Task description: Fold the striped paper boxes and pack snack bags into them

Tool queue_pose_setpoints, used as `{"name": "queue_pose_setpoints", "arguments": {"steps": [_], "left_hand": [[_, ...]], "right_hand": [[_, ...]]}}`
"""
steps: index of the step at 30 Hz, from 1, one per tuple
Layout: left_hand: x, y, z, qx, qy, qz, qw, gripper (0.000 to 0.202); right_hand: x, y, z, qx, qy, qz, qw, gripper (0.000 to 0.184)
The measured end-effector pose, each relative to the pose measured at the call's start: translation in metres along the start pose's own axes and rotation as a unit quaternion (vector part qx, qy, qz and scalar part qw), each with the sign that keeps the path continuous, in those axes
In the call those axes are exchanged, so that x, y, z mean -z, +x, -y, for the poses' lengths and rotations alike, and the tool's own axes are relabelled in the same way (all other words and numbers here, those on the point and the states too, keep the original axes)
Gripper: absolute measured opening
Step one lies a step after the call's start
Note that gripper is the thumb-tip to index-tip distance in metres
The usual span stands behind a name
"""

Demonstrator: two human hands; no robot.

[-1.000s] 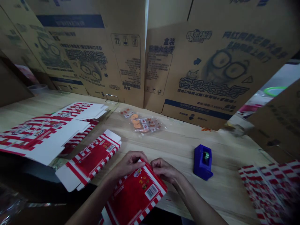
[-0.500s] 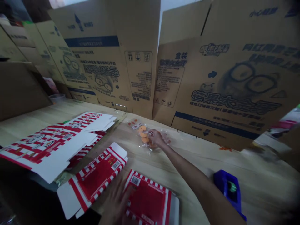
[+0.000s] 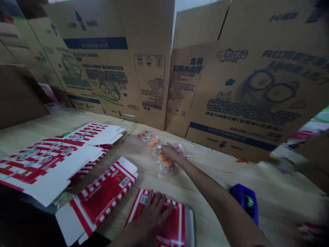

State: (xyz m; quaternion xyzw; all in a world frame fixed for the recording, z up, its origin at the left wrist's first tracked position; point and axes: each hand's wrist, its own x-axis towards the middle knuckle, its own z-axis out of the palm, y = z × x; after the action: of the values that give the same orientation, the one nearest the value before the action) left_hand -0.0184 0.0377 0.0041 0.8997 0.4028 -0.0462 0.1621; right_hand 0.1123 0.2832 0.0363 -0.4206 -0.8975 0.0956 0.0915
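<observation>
My left hand [image 3: 151, 214] lies palm down with its fingers spread on a red box [image 3: 173, 223] with red-and-white striped edges. Farther off, my right hand [image 3: 172, 152] has its fingers at the top of a clear plastic packet [image 3: 164, 160] with orange pieces inside. The fingers appear closed on the film, though the hand partly covers the grip. Just behind lies another clear packet [image 3: 153, 141] with an orange piece. More clear film shows to the right of the hand.
A second striped box [image 3: 105, 197] with open end flaps lies at left, near flat printed cartons [image 3: 77, 147]. A blue tape dispenser [image 3: 245, 202] stands at right. Large cardboard boxes [image 3: 149, 68] wall off the back. A clear bowl [image 3: 55, 107] sits at far left.
My left hand has moved right and forward, coming to lie on the red box. My right hand has drawn one packet slightly nearer, away from the other. The camera view has shifted slightly.
</observation>
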Motion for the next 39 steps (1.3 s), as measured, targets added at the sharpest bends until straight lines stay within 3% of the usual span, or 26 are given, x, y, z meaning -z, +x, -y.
{"name": "queue_pose_setpoints", "arguments": {"steps": [2, 5, 7, 11, 13, 16, 20, 23, 26, 29, 33, 39], "left_hand": [[-0.002, -0.005, -0.003, 0.023, -0.012, -0.013, 1.000, 0.106], [-0.010, -0.016, -0.008, 0.066, -0.016, -0.062, 0.996, 0.122], [-0.012, -0.023, -0.011, 0.102, -0.008, -0.086, 0.991, 0.121], [-0.006, -0.031, -0.014, 0.167, 0.021, -0.118, 0.979, 0.111], [-0.004, -0.032, -0.014, 0.186, 0.034, -0.141, 0.972, 0.108], [-0.003, -0.032, -0.014, 0.189, 0.045, -0.177, 0.965, 0.105], [0.001, -0.030, -0.020, 0.183, 0.057, -0.212, 0.958, 0.100], [0.003, -0.027, -0.025, 0.180, 0.068, -0.216, 0.957, 0.100], [0.003, -0.024, -0.029, 0.158, 0.075, -0.209, 0.962, 0.102], [-0.001, -0.022, -0.028, 0.144, 0.068, -0.203, 0.966, 0.103], [-0.004, -0.019, -0.022, 0.127, 0.042, -0.185, 0.974, 0.102], [-0.004, -0.016, -0.021, 0.139, 0.019, -0.177, 0.974, 0.109]], "right_hand": [[0.007, -0.033, -0.007, -0.014, 0.004, -0.007, 1.000, 0.016], [0.014, -0.087, -0.016, -0.050, 0.026, -0.039, 0.998, 0.024], [0.018, -0.123, -0.021, -0.082, 0.077, -0.108, 0.988, 0.024], [0.026, -0.188, -0.022, -0.154, 0.181, -0.252, 0.938, 0.014], [0.029, -0.214, -0.016, -0.179, 0.194, -0.256, 0.930, 0.011], [0.026, -0.239, 0.001, -0.207, 0.182, -0.208, 0.939, 0.012], [0.013, -0.249, 0.025, -0.198, 0.171, -0.177, 0.949, 0.025], [0.005, -0.249, 0.038, -0.111, 0.181, -0.126, 0.969, 0.035], [0.001, -0.249, 0.047, -0.057, 0.146, -0.052, 0.986, 0.034], [-0.006, -0.248, 0.048, -0.068, 0.115, 0.004, 0.991, 0.034], [-0.016, -0.244, 0.043, -0.093, 0.155, 0.065, 0.981, 0.032], [-0.015, -0.242, 0.046, -0.087, 0.210, 0.064, 0.972, 0.030]]}}
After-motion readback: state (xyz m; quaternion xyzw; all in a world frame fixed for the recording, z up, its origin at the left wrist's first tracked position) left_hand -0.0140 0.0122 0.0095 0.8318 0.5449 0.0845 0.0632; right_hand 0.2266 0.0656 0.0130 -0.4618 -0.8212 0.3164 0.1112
